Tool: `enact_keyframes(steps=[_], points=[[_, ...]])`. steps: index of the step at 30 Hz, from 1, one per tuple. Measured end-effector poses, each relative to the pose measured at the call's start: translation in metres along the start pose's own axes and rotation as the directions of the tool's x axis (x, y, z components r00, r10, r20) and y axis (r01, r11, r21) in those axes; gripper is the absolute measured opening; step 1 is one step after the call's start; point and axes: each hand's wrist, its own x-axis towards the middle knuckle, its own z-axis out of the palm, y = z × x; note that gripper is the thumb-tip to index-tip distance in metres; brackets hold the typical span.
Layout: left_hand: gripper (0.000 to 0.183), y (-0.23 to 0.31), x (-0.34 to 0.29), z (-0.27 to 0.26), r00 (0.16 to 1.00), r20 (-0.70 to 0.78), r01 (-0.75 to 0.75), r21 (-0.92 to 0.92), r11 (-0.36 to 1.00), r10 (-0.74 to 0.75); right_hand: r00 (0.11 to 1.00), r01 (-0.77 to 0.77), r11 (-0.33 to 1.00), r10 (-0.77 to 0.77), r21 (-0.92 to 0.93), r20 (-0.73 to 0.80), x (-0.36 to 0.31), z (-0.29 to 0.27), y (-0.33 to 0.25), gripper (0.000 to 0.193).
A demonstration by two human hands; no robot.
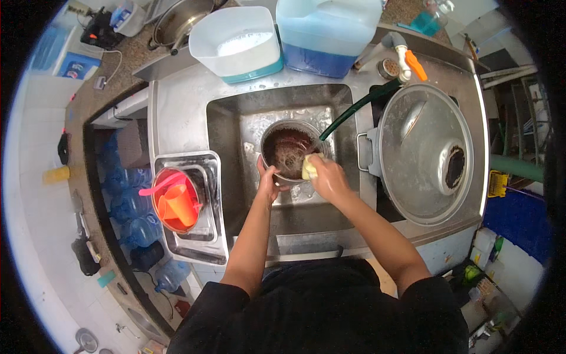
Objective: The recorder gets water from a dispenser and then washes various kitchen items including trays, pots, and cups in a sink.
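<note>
Over the steel sink a round metal pot is tilted slightly, with brownish, foamy-looking water inside. My left hand grips its near left rim, thumb on top and fingers beneath. In my right hand is a pale yellow sponge, pressed at the pot's near right inner wall. A dark green hose runs from the tap and ends just at the pot's far right rim.
Left of the sink, a metal tray carries a bowl with orange and pink plastic cups. Behind stand a whitish tub and a jug of blue liquid. A large metal lid lies right, below an orange-handled tap.
</note>
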Motion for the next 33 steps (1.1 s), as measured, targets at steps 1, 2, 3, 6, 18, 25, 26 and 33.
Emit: enact_keyframes(steps=[1, 2, 3, 6, 18, 25, 26, 33], points=[[0.093, 0.000, 0.005, 0.001, 0.999, 0.037, -0.036, 0.009, 0.999, 0.035, 0.992, 0.040, 0.989, -0.023, 0.142, -0.122, 0.012, 0.021, 0.012, 0.022], [0.094, -0.001, 0.010, 0.005, 0.994, 0.081, -0.070, 0.021, 0.997, 0.068, 0.990, -0.066, 0.991, 0.079, 0.115, -0.115, 0.022, 0.048, 0.036, 0.025], [0.094, -0.004, 0.015, 0.011, 0.994, 0.090, -0.060, 0.026, 0.998, 0.057, 0.976, -0.175, 0.981, 0.184, 0.089, -0.116, 0.032, 0.078, 0.065, 0.027], [0.103, -0.022, 0.029, 0.021, 0.961, 0.260, -0.112, 0.059, 0.992, 0.093, 0.744, -0.653, 0.746, 0.664, 0.132, -0.069, 0.067, 0.133, 0.114, 0.025], [0.094, -0.016, 0.029, 0.010, 0.970, 0.239, -0.019, -0.134, 0.991, 0.051, 0.823, 0.079, 0.991, -0.004, -0.108, 0.569, 0.072, 0.116, 0.089, 0.022], [0.099, -0.011, -0.011, 0.020, 0.956, 0.251, -0.145, -0.053, 0.988, 0.154, 0.970, 0.150, 0.872, -0.037, -0.467, 0.242, 0.080, 0.090, 0.087, 0.027], [0.099, -0.011, -0.014, 0.018, 0.958, 0.244, -0.136, -0.069, 0.988, 0.149, 0.970, 0.214, 0.749, -0.087, -0.627, 0.226, 0.067, 0.091, 0.098, 0.024], [0.096, -0.015, -0.036, -0.007, 0.962, 0.242, -0.085, -0.169, 0.982, 0.124, 0.385, 0.221, 0.949, 0.127, -0.226, 0.914, 0.033, 0.089, 0.032, 0.030]])
